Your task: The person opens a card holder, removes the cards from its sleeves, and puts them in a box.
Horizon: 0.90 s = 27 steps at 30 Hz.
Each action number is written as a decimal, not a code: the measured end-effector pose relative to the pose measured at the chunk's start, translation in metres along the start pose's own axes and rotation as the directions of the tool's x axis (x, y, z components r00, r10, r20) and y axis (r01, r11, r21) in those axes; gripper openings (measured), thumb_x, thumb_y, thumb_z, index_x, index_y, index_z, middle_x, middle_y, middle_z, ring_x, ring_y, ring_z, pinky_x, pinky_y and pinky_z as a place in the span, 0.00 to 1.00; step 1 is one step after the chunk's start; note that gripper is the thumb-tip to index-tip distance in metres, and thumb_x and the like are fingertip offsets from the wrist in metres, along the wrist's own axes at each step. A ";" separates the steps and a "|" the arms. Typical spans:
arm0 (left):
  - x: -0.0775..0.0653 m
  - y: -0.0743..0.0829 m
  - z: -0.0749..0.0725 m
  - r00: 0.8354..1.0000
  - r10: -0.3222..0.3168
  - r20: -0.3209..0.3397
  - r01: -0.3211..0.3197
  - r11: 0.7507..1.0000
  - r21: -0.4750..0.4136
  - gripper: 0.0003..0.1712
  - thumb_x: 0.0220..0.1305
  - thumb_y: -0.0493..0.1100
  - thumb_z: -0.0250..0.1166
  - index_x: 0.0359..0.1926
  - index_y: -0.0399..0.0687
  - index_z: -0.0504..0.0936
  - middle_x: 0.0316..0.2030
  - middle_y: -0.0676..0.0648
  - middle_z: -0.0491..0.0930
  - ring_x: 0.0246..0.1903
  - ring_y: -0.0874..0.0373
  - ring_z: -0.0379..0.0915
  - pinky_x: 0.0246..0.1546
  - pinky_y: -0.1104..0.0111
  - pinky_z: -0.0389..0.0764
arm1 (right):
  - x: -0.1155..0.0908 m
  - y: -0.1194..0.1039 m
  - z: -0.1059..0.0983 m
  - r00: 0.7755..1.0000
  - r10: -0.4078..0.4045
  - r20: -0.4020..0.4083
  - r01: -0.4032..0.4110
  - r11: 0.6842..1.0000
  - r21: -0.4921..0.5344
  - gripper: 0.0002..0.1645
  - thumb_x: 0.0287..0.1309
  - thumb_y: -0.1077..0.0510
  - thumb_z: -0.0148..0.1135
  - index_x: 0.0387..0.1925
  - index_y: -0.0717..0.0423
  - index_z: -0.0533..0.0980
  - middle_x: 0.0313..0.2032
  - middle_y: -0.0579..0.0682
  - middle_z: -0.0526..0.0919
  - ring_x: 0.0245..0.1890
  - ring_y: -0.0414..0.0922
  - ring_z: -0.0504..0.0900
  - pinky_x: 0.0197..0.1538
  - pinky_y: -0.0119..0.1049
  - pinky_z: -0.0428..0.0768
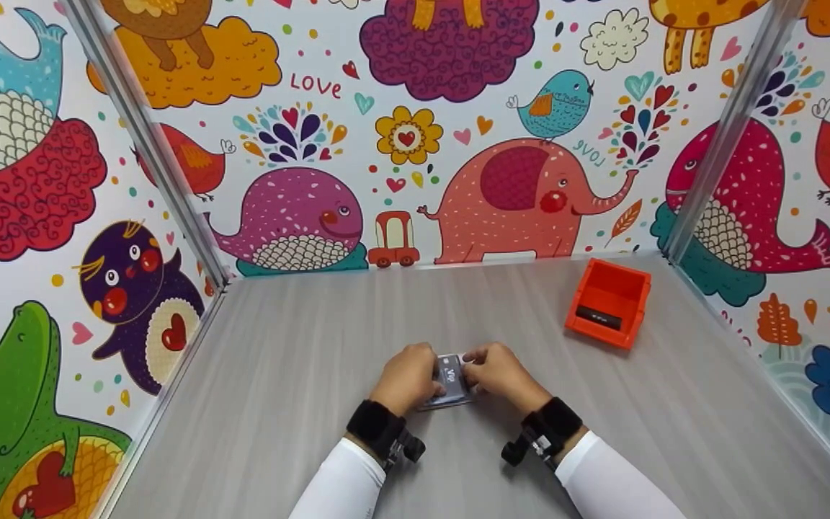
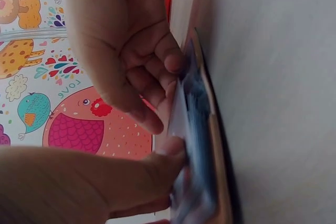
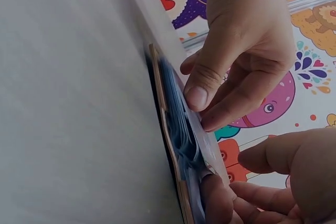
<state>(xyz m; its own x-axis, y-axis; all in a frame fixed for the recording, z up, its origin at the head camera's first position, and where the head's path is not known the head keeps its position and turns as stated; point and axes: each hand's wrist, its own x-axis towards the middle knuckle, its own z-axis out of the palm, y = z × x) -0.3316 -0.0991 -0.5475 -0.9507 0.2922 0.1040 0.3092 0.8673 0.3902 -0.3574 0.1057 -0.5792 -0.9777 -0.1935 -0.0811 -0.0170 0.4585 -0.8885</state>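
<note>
Between the two hands lies an open card holder [image 2: 218,156] with a tan edge and several clear plastic sleeves [image 3: 176,114]. On top shows a grey card [image 1: 451,371] with "Vip" printed in white. My left hand [image 1: 409,378] pinches this card at its left side, thumb near the lower corner. From the right, my right hand [image 1: 499,369] holds the edge of a sleeve with bent fingers. One right fingertip [image 3: 215,198] is tucked against the sleeves in the right wrist view. Whether the card sits inside a sleeve cannot be told.
An orange open bin [image 1: 609,303] stands at the back right of the grey wood-patterned table [image 1: 300,331]. Inside it lies a dark, elongated object [image 1: 599,318] with small white lettering. Walls [image 1: 400,94] with colourful cartoon animals rise behind and at both sides, framed by metal posts.
</note>
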 end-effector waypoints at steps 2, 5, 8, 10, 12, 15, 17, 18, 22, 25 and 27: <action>0.000 0.000 0.001 1.000 -0.005 -0.002 0.005 1.000 0.003 0.22 0.50 0.43 0.92 0.37 0.42 0.86 0.32 0.49 0.83 0.31 0.57 0.73 0.40 0.54 0.85 | 0.000 0.000 0.000 1.000 -0.001 0.004 0.001 1.000 0.004 0.23 0.60 0.66 0.68 0.56 0.71 0.88 0.33 0.53 0.93 0.21 0.38 0.83 0.26 0.30 0.83; 0.000 0.001 0.001 1.000 -0.011 -0.003 0.011 1.000 0.013 0.22 0.50 0.43 0.92 0.34 0.43 0.85 0.31 0.49 0.83 0.30 0.57 0.73 0.39 0.54 0.84 | 0.000 0.001 0.000 1.000 -0.008 0.005 0.008 1.000 -0.001 0.23 0.57 0.68 0.70 0.55 0.69 0.88 0.33 0.51 0.93 0.20 0.38 0.82 0.26 0.29 0.82; 0.001 0.001 0.001 1.000 -0.013 -0.001 0.013 1.000 0.025 0.22 0.50 0.43 0.92 0.33 0.44 0.85 0.31 0.49 0.83 0.30 0.57 0.74 0.39 0.55 0.85 | -0.001 0.002 0.001 1.000 -0.022 0.001 0.022 1.000 -0.010 0.24 0.55 0.68 0.72 0.55 0.68 0.89 0.32 0.49 0.93 0.20 0.37 0.81 0.26 0.29 0.80; 0.001 0.001 0.001 1.000 -0.015 0.000 0.015 1.000 0.027 0.22 0.50 0.43 0.92 0.33 0.44 0.86 0.31 0.49 0.83 0.31 0.57 0.75 0.39 0.55 0.85 | 0.000 0.003 0.001 1.000 -0.024 -0.001 0.024 1.000 -0.003 0.23 0.56 0.68 0.73 0.55 0.67 0.89 0.32 0.49 0.93 0.21 0.37 0.81 0.26 0.28 0.79; 0.001 0.001 0.001 1.000 -0.017 0.002 0.017 0.999 0.028 0.21 0.50 0.44 0.92 0.34 0.43 0.86 0.31 0.49 0.84 0.31 0.57 0.75 0.39 0.55 0.85 | 0.000 0.004 0.001 1.000 -0.017 0.001 0.017 1.000 0.018 0.23 0.57 0.68 0.74 0.56 0.67 0.88 0.32 0.49 0.92 0.22 0.37 0.81 0.26 0.28 0.79; 0.001 0.001 0.001 1.000 -0.019 0.002 0.019 0.999 0.030 0.21 0.50 0.44 0.92 0.34 0.43 0.87 0.31 0.49 0.84 0.31 0.57 0.75 0.39 0.55 0.85 | 0.000 0.004 0.001 1.000 0.012 0.005 -0.013 0.998 0.064 0.23 0.59 0.68 0.75 0.57 0.66 0.88 0.33 0.49 0.91 0.23 0.38 0.81 0.27 0.29 0.79; 0.002 0.001 0.001 1.000 -0.022 0.003 0.022 0.999 0.033 0.21 0.50 0.44 0.92 0.34 0.44 0.87 0.31 0.49 0.84 0.31 0.57 0.76 0.40 0.55 0.85 | 0.000 0.003 0.002 1.000 0.028 0.005 -0.028 0.996 0.088 0.23 0.60 0.68 0.75 0.58 0.66 0.87 0.34 0.49 0.91 0.24 0.39 0.81 0.27 0.29 0.80; 0.001 0.001 0.001 1.000 -0.024 0.003 0.024 0.999 0.034 0.21 0.51 0.44 0.92 0.34 0.44 0.87 0.32 0.49 0.84 0.31 0.56 0.76 0.40 0.54 0.86 | -0.001 0.003 0.002 0.999 0.033 0.004 -0.033 0.995 0.093 0.23 0.60 0.68 0.75 0.58 0.66 0.87 0.34 0.49 0.90 0.24 0.39 0.81 0.26 0.29 0.80; 0.001 0.002 0.000 1.000 -0.027 0.003 0.027 0.999 0.035 0.20 0.51 0.44 0.92 0.33 0.44 0.87 0.32 0.48 0.85 0.31 0.56 0.77 0.41 0.54 0.86 | -0.001 0.002 0.001 0.999 0.043 0.013 -0.044 0.993 0.113 0.23 0.60 0.68 0.75 0.58 0.67 0.87 0.34 0.49 0.90 0.24 0.39 0.81 0.27 0.30 0.80; 0.000 0.002 -0.001 1.000 -0.019 0.001 0.019 0.999 0.035 0.20 0.51 0.44 0.92 0.32 0.44 0.86 0.31 0.48 0.84 0.31 0.56 0.77 0.41 0.54 0.86 | -0.001 0.003 -0.001 0.999 0.041 0.019 -0.043 0.992 0.117 0.25 0.58 0.69 0.73 0.59 0.68 0.86 0.34 0.50 0.90 0.25 0.39 0.81 0.28 0.29 0.80; -0.001 0.002 -0.001 1.000 -0.014 0.000 0.014 0.999 0.037 0.21 0.52 0.44 0.92 0.31 0.45 0.85 0.31 0.48 0.83 0.30 0.57 0.75 0.40 0.55 0.86 | -0.001 0.003 -0.002 0.999 0.041 0.018 -0.043 0.992 0.116 0.26 0.57 0.70 0.72 0.60 0.69 0.86 0.34 0.51 0.90 0.25 0.38 0.82 0.28 0.29 0.80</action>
<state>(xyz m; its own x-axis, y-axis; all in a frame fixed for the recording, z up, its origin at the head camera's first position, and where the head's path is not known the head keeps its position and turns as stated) -0.3302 -0.0977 -0.5453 -0.9549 0.2803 0.0983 0.2968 0.8855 0.3576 -0.3569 0.1093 -0.5811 -0.9736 -0.1906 -0.1255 0.0489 0.3626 -0.9306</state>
